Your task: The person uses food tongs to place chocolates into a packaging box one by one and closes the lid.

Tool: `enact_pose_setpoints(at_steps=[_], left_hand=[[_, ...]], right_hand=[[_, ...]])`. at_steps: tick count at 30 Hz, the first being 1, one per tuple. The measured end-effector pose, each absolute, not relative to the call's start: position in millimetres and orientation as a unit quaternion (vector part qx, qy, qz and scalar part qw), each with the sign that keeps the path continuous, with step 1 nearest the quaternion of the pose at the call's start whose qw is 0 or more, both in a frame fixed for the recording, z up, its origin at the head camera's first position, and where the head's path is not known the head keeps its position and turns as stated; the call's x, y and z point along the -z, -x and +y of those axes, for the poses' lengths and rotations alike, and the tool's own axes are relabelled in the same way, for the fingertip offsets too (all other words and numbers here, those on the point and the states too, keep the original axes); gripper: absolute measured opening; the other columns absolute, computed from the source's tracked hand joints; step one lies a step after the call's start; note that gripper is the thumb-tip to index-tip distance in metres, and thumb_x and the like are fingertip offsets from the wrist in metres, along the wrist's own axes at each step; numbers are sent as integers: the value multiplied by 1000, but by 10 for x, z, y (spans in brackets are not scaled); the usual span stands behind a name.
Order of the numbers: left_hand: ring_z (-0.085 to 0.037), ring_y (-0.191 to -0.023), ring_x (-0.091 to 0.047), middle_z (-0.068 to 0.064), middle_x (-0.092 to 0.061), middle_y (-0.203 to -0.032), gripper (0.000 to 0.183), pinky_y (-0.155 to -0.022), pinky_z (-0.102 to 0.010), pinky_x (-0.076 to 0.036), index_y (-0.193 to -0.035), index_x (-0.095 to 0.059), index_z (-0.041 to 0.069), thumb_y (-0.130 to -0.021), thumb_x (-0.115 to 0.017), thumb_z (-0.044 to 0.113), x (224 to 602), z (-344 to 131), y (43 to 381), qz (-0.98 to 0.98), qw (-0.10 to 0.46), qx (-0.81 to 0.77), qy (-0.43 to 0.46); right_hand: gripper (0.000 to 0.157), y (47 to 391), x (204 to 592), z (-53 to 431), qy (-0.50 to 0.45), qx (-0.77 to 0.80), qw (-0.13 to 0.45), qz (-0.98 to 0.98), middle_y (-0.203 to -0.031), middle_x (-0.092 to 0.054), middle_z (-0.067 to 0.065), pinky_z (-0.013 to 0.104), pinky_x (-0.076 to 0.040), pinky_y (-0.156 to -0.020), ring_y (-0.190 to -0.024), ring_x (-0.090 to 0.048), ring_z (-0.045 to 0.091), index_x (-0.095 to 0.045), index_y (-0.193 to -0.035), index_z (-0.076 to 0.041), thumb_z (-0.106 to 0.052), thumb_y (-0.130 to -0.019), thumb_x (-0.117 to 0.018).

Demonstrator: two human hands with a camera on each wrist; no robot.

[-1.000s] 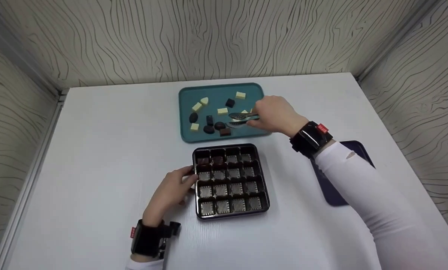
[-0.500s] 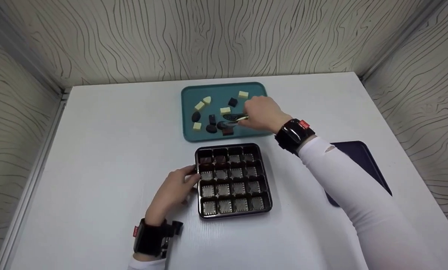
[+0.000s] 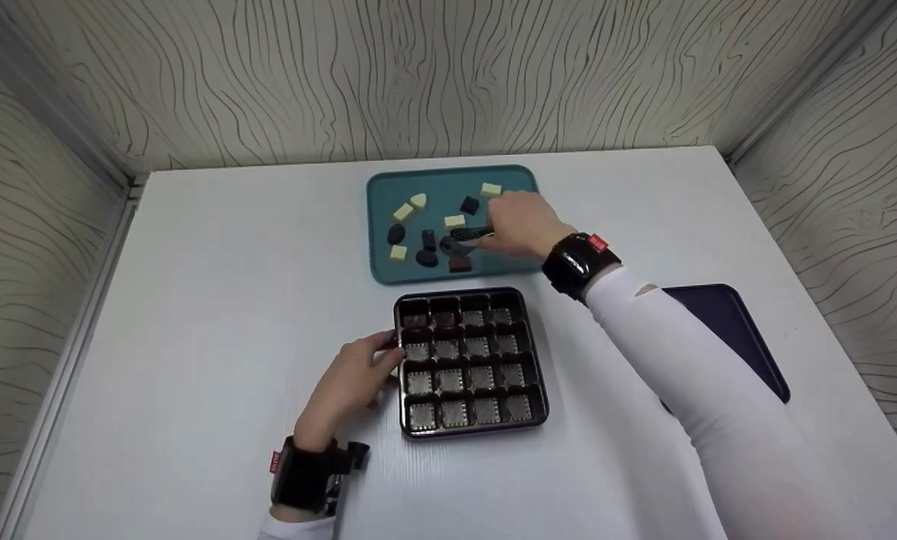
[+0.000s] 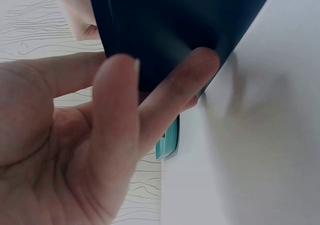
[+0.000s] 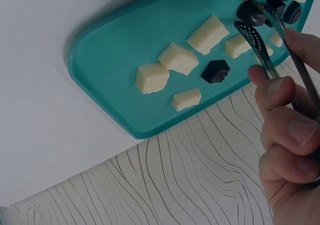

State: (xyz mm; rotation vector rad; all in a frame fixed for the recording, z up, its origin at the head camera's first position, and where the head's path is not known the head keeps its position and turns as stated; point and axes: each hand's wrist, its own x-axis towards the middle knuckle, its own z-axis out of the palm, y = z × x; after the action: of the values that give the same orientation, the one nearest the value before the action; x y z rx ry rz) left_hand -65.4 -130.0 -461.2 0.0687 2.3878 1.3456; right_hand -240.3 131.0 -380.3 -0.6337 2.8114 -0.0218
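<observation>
My left hand [image 3: 352, 376] pinches the left wall of a dark box [image 3: 542, 390] with compartments, one digit over the rim and fingertips against the outer side. Two red-brown chocolates [image 3: 415, 321] sit in its two back-left compartments. Over the teal tray [image 3: 385, 184], my right hand [image 3: 522, 223] grips a pair of small serving tongs [image 5: 258, 44]. One tong end is slotted. Both tong ends are at a dark round chocolate [image 5: 249, 14], partly covering it in the head view. Beside it lie a brown rectangular chocolate [image 3: 460, 264] and a dark oval one [image 3: 427, 258].
Several cream-white chocolates [image 3: 454, 222] and other dark pieces [image 3: 469, 205] are spread over the teal tray. A dark navy tray [image 3: 726, 322] lies at the right, partly under the right sleeve. Wood-patterned panels [image 3: 328, 82] stand behind the white table [image 3: 231, 300].
My right hand has moved left with the tongs, from right of the dark round chocolate onto it. The left hand stays at the box, and the head view has shifted slightly.
</observation>
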Motion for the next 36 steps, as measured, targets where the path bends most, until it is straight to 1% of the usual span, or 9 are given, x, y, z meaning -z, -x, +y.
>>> enact_pose_setpoints(at_steps=[6,9,13,16,19,21,26,30,36], left_hand=[[-16,-54,-63,-17,-69,-141,43,-49,-29,-53,-149,-59,8,-108,-58,22,4614,-1295,652,851,200,-486,-22],[-17,-54,-63,-17,-69,-141,44,-50,-30,-53,-149,-58,7,-108,-57,22,4624,-1283,649,849,201,-488,-27],[-18,-53,-63,-18,-69,-141,44,-51,-30,-53,-149,-58,6,-108,-57,22,4637,-1269,648,849,200,-489,-33],[-19,-56,-65,-19,-69,-141,44,-50,-30,-53,-149,-58,6,-108,-57,21,4639,-1266,650,847,200,-491,-34],[-20,-61,-68,-19,-69,-141,43,-50,-30,-54,-148,-59,6,-108,-57,21,4639,-1265,655,846,199,-493,-34],[-20,-63,-69,-19,-69,-140,43,-50,-30,-54,-148,-59,6,-108,-57,22,4639,-1263,658,847,199,-492,-35],[-21,-62,-69,-19,-69,-140,45,-51,-29,-54,-149,-58,5,-108,-58,22,4637,-1255,664,854,195,-481,-35],[-19,-60,-67,-17,-69,-141,47,-51,-28,-53,-151,-56,4,-108,-58,23,4629,-1257,665,856,196,-477,-28],[-16,-58,-66,-16,-70,-140,48,-49,-31,-54,-152,-55,5,-108,-59,23,4619,-1295,662,851,202,-484,-18]], right_hand=[[61,2509,3696,1214,229,-30,142,963,-57,-25,-6,29,-30,-55,-54,-27,11,-36,-59,-16,-42,-97,-75],[49,2544,3654,1161,242,-52,141,958,-59,-41,-2,32,-41,-59,-57,-37,15,-53,-66,-10,-42,-96,-76],[40,2549,3598,1092,252,-61,147,955,-85,-74,14,43,-61,-77,-73,-64,26,-76,-97,0,-40,-95,-79],[42,2549,3561,1055,252,-62,152,954,-103,-78,19,47,-64,-87,-89,-72,33,-77,-109,2,-38,-94,-79],[42,2551,3546,1049,254,-66,146,954,-102,-77,18,46,-63,-85,-88,-72,32,-77,-108,1,-39,-94,-80],[42,2552,3547,1057,258,-70,141,953,-90,-74,14,44,-61,-79,-79,-66,28,-77,-102,0,-41,-94,-80],[46,2555,3542,1111,272,-77,132,950,-60,-40,-2,34,-42,-62,-58,-39,16,-58,-70,-9,-42,-94,-79],[58,2540,3470,1172,281,-77,128,948,-56,-22,-7,30,-31,-59,-55,-25,12,-35,-59,-17,-34,-95,-78],[64,2414,3253,1244,314,-78,111,940,-56,-18,-8,27,-19,-54,-54,-19,10,-27,-56,-19,-32,-94,-77]])
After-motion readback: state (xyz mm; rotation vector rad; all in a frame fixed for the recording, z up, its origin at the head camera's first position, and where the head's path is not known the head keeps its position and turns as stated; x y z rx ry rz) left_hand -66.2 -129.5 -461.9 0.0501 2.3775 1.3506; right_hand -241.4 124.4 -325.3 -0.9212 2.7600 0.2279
